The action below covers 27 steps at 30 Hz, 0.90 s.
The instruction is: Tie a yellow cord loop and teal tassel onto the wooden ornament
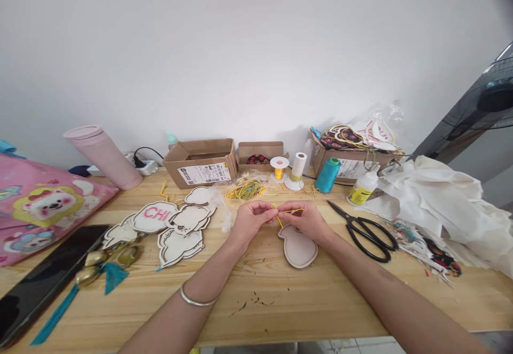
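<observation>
My left hand (255, 218) and my right hand (303, 217) meet above the middle of the wooden table, both pinching a yellow cord (280, 221). The cord runs down to the narrow top of a gourd-shaped piece (300, 247), pale inside with a light wooden rim. That piece lies on the table below my right hand. A loose length of cord shows over the right fingers. Where the fingertips come together, the exact shape of the cord is too small to make out.
Left lie shaped wooden-rimmed pieces (182, 243), gold bells with teal tassels (87, 276) and a phone (48, 276). Black scissors (366, 232), a glue bottle (363, 187) and white fabric (433, 204) are right. Behind stand cardboard boxes (202, 178), teal thread (327, 175) and spools (297, 170).
</observation>
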Tool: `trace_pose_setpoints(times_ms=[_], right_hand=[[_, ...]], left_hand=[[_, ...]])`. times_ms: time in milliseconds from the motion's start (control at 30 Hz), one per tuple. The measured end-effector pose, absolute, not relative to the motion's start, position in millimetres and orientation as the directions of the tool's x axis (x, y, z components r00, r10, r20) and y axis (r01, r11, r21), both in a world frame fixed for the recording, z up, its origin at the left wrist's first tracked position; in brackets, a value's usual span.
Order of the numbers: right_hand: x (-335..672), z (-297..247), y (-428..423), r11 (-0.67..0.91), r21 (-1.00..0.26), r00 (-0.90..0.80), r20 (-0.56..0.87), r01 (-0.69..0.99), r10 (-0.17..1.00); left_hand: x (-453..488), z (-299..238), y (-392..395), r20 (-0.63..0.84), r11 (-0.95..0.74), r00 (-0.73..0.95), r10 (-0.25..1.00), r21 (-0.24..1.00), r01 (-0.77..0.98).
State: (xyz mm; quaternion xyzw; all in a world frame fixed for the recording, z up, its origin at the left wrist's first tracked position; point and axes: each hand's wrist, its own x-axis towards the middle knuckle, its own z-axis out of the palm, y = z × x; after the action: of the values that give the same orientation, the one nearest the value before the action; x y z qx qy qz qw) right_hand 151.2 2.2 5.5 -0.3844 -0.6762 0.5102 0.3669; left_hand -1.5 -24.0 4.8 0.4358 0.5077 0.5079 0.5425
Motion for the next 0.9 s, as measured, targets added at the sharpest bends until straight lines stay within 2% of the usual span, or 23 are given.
trace_pose_setpoints(times_ms=[200,333,467,567,700,900], right_hand=[[149.1,4.9,1.9,0.188,-0.964,-0.393,0.103,0.186,0.914],[149.0,7.5,0.4,0.059,-0.981,-0.317,-0.002,0.183,0.948],[150.7,10.3,-1.3,-0.075,-0.989,-0.314,-0.111,0.125,0.943],[151.2,11.5,-1.4,-0.051,-0.995,-0.303,-0.074,0.084,0.950],[151.1,12.4,-0.4,0.053,-0.998,-0.306,0.040,0.034,0.951],[152.1,13.6,-0.9,-0.010,-1.000,-0.334,-0.011,0.004,0.942]], left_hand=[[0.1,8.1,-24.8,-0.134,0.133,0.000,0.991,0.984,-0.117],[0.8,8.6,-24.9,-0.104,0.104,0.002,0.995,0.989,-0.107],[1.5,8.6,-24.4,-0.042,0.043,0.038,0.998,0.998,-0.040],[2.1,9.4,-25.1,-0.069,0.069,0.111,0.991,0.998,0.003],[1.6,9.8,-27.2,-0.106,0.106,0.089,0.990,0.994,0.005],[-0.7,9.9,-29.1,-0.114,0.119,0.115,0.987,0.992,-0.034]])
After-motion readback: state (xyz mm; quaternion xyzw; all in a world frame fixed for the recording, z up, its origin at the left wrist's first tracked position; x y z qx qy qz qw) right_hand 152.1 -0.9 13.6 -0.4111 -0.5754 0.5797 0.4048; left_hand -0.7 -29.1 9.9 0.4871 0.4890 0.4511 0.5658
